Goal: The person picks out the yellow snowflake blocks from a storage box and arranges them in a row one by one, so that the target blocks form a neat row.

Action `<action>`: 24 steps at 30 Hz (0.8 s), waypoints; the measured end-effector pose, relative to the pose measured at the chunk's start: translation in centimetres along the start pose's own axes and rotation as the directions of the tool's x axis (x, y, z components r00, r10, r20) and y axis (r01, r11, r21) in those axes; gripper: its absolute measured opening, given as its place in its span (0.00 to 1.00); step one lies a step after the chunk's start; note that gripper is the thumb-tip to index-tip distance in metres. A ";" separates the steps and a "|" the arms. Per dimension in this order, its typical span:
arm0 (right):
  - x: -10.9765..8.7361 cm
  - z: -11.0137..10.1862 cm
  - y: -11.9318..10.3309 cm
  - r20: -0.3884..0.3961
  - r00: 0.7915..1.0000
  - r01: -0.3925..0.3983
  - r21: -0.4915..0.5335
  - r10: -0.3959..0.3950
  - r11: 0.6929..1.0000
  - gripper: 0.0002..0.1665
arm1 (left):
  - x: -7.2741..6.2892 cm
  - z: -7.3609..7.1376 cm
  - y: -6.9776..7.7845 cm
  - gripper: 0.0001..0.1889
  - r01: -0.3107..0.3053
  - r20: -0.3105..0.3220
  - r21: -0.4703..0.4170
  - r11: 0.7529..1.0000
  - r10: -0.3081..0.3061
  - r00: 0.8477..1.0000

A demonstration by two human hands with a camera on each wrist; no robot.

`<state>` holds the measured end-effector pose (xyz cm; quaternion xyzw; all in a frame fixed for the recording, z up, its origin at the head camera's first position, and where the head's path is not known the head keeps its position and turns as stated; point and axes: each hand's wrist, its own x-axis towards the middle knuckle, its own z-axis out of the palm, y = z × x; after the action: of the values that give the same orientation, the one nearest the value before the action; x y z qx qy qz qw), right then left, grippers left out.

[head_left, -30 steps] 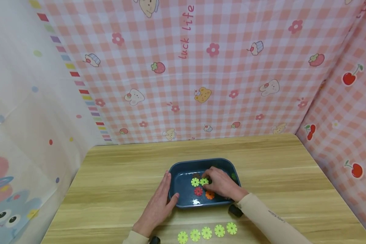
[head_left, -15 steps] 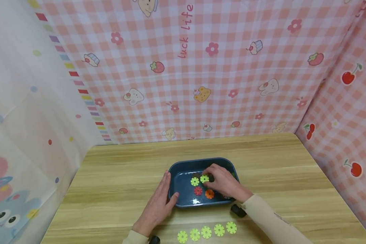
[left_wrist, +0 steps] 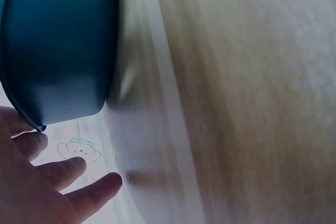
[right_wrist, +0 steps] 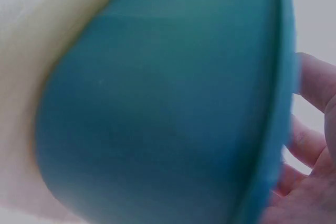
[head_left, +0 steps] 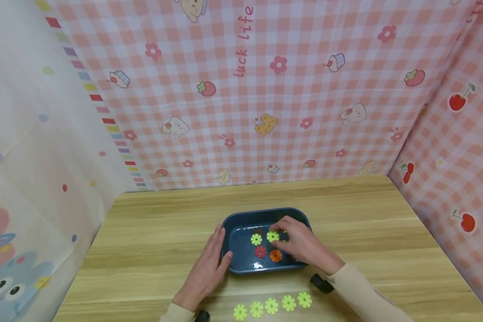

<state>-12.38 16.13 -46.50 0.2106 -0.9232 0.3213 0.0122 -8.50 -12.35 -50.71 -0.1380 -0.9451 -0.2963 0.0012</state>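
In the head view, a dark blue tray (head_left: pixel 241 268) stands on the table. My right hand (head_left: pixel 302 241) is inside its right half, thumb and index finger pinching a yellow-green interlocking disc (head_left: pixel 272 236), notched round its edge. Left of that lies another yellow-green disc (head_left: pixel 256 239), with a red disc (head_left: pixel 260 252) and an orange disc (head_left: pixel 275 256) nearer the front. The right hand hides more discs beneath it. My left hand (head_left: pixel 207 268) rests along the tray's left end with straight fingers, its thumb at the front corner. In the left wrist view its fingers (left_wrist: pixel 68 174) are spread beside the tray wall.
Several yellow-green discs (head_left: pixel 271 306) lie in a row on the wooden table (head_left: pixel 153 250) in front of the tray. A pink checked cloth (head_left: pixel 241 112) hangs behind the table, with cloths on both sides. A black wrist device (head_left: pixel 321 283) sits below the right wrist.
My right hand has moved slightly right and back inside the tray, carrying the pinched disc away from the other yellow-green one. The left hand has stayed at the tray's end.
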 end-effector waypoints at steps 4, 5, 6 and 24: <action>-0.5 -0.5 -0.3 0.002 1.000 -0.019 0.018 0.019 1.000 0.16 | 0.0 -0.1 0.0 0.36 0.007 -0.008 0.004 1.000 -0.007 1.000; -0.6 -0.6 -0.3 0.003 1.000 -0.024 0.020 0.024 1.000 0.17 | 0.0 -0.1 0.0 0.36 0.007 -0.010 0.004 1.000 -0.007 1.000; -0.7 -0.7 -0.3 0.003 1.000 -0.028 0.018 0.028 0.999 0.17 | 0.1 -0.1 0.0 0.36 0.006 -0.013 0.004 1.000 -0.006 1.000; -4.0 -2.7 -0.2 -0.010 0.998 0.056 0.005 -0.056 0.998 0.18 | 0.3 0.2 0.1 0.37 0.016 -0.003 0.007 1.000 -0.016 1.000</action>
<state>-8.97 19.16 -44.89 0.2350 -0.9159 0.3244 0.0252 -8.75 -12.12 -50.80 -0.1300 -0.9471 -0.2934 0.0004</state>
